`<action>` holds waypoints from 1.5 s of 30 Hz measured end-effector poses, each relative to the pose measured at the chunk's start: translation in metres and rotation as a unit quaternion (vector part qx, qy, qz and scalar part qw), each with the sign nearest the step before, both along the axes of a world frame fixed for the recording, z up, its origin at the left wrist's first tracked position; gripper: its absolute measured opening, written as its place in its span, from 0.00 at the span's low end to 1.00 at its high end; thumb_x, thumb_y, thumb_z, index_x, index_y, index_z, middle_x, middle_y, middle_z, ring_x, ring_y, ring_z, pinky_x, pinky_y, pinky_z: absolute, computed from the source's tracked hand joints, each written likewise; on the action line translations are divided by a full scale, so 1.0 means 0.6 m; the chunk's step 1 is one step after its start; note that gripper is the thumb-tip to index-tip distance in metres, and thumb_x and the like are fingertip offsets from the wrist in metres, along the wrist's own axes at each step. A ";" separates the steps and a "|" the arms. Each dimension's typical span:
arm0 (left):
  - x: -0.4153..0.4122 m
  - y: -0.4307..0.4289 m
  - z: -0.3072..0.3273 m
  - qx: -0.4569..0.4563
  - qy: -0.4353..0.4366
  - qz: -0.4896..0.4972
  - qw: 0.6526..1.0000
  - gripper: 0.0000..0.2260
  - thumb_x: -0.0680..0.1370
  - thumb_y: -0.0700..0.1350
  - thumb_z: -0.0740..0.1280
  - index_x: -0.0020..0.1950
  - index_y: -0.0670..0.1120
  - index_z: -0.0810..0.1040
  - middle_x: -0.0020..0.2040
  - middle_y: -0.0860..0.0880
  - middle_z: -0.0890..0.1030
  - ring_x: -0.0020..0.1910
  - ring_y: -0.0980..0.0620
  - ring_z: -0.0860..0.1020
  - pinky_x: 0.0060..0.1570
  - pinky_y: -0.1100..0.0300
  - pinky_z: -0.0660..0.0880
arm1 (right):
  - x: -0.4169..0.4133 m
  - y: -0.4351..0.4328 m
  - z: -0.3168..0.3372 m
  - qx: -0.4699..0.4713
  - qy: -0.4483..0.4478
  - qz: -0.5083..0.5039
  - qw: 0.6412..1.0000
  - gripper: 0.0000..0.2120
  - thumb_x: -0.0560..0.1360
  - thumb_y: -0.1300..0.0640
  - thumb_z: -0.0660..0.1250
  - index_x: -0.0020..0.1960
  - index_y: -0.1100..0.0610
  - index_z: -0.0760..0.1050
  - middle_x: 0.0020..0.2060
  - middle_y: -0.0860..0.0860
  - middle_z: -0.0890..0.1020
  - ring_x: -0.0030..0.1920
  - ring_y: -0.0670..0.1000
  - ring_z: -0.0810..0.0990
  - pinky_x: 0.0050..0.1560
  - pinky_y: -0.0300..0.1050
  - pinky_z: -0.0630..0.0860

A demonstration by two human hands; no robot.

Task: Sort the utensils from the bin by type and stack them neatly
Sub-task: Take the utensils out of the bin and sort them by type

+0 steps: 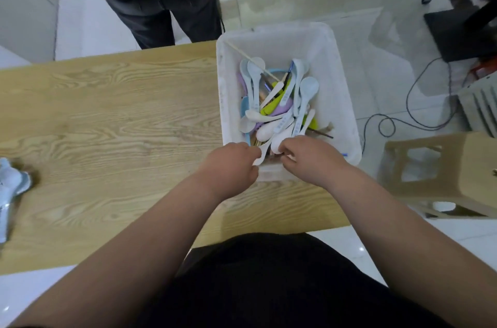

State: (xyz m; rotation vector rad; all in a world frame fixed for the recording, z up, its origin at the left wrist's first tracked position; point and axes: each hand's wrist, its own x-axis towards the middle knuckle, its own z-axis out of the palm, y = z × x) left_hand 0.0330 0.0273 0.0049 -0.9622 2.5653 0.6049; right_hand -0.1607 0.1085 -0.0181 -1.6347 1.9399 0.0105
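left hand [228, 163]: pinching a white spoon [261, 152] by its handle, over bin's near edge
right hand [313, 161]: fingers curling round second spoon [277, 143]
bin [347, 112]: sitting at desk [121, 112] right end, holding mixed utensils [279, 101]
blue spoons [12, 185]: lying far left

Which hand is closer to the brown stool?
Right. The right hand reaches into the bin, on the side toward the stool; the left hand sits beside it, farther off.
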 end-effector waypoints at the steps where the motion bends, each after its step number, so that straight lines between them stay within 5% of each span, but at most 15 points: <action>1: -0.012 0.001 -0.003 0.001 -0.001 0.015 1.000 0.15 0.81 0.51 0.60 0.67 0.51 0.73 0.59 0.49 0.77 0.57 0.47 0.76 0.52 0.48 0.77 | -0.013 -0.001 -0.007 -0.005 -0.006 -0.002 1.000 0.13 0.81 0.50 0.60 0.62 0.51 0.76 0.52 0.49 0.77 0.52 0.52 0.76 0.45 0.47 0.72; 14: -0.119 -0.089 -0.023 -0.049 0.010 0.107 0.993 0.13 0.78 0.47 0.62 0.62 0.49 0.75 0.55 0.46 0.77 0.53 0.43 0.77 0.47 0.48 0.77 | -0.104 -0.125 -0.048 -0.107 -0.085 -0.182 0.974 0.18 0.78 0.49 0.62 0.66 0.51 0.74 0.59 0.54 0.76 0.59 0.57 0.76 0.54 0.48 0.72; 17: -0.133 -0.130 -0.030 -0.066 -0.011 0.114 0.991 0.13 0.79 0.44 0.62 0.63 0.44 0.74 0.56 0.42 0.76 0.54 0.40 0.77 0.45 0.52 0.72 | -0.102 -0.175 -0.058 -0.078 -0.096 -0.222 0.967 0.24 0.79 0.45 0.63 0.72 0.51 0.71 0.65 0.58 0.73 0.64 0.59 0.74 0.62 0.51 0.71; 20: -0.154 -0.167 -0.044 -0.060 -0.046 0.132 0.988 0.09 0.80 0.41 0.61 0.59 0.40 0.73 0.56 0.39 0.76 0.54 0.39 0.78 0.45 0.53 0.69 | -0.097 -0.204 -0.068 -0.032 -0.070 -0.242 0.967 0.23 0.78 0.42 0.65 0.68 0.53 0.73 0.63 0.58 0.71 0.61 0.61 0.75 0.61 0.52 0.74; 25: -0.185 -0.207 -0.089 -0.012 -0.088 0.156 0.984 0.12 0.81 0.39 0.61 0.63 0.37 0.73 0.59 0.38 0.78 0.58 0.41 0.78 0.55 0.51 0.75 | -0.096 -0.213 -0.080 0.001 -0.048 -0.282 0.958 0.19 0.77 0.55 0.67 0.64 0.61 0.69 0.62 0.61 0.70 0.59 0.63 0.76 0.58 0.49 0.72; 29: -0.202 -0.219 -0.108 -0.003 -0.051 0.222 0.974 0.30 0.82 0.41 0.62 0.78 0.32 0.52 0.66 0.38 0.76 0.62 0.42 0.78 0.59 0.53 0.73 | -0.106 -0.198 -0.080 -0.008 -0.062 -0.298 0.952 0.19 0.78 0.59 0.65 0.67 0.61 0.67 0.62 0.61 0.74 0.59 0.62 0.77 0.52 0.46 0.70; 33: -0.212 -0.221 -0.112 0.019 -0.037 0.261 0.964 0.39 0.81 0.41 0.65 0.78 0.33 0.39 0.67 0.40 0.75 0.64 0.43 0.77 0.61 0.55 0.71 | -0.111 -0.182 -0.069 -0.001 -0.083 -0.297 0.951 0.22 0.80 0.55 0.62 0.71 0.59 0.62 0.57 0.59 0.79 0.56 0.61 0.79 0.49 0.49 0.72; 40: -0.206 -0.220 -0.118 0.079 0.019 0.371 0.925 0.43 0.72 0.49 0.75 0.78 0.39 0.55 0.60 0.44 0.78 0.61 0.44 0.77 0.53 0.56 0.71 | -0.119 -0.161 -0.056 0.001 -0.090 -0.282 0.955 0.22 0.80 0.52 0.61 0.70 0.59 0.62 0.52 0.54 0.77 0.47 0.56 0.76 0.44 0.48 0.71; 45: -0.212 -0.202 -0.115 0.130 0.041 0.425 0.895 0.19 0.72 0.51 0.76 0.56 0.44 0.74 0.39 0.51 0.75 0.47 0.48 0.78 0.43 0.58 0.71 | -0.116 -0.148 -0.049 0.000 -0.097 -0.268 0.959 0.19 0.80 0.52 0.62 0.67 0.59 0.63 0.48 0.54 0.75 0.47 0.57 0.77 0.46 0.50 0.75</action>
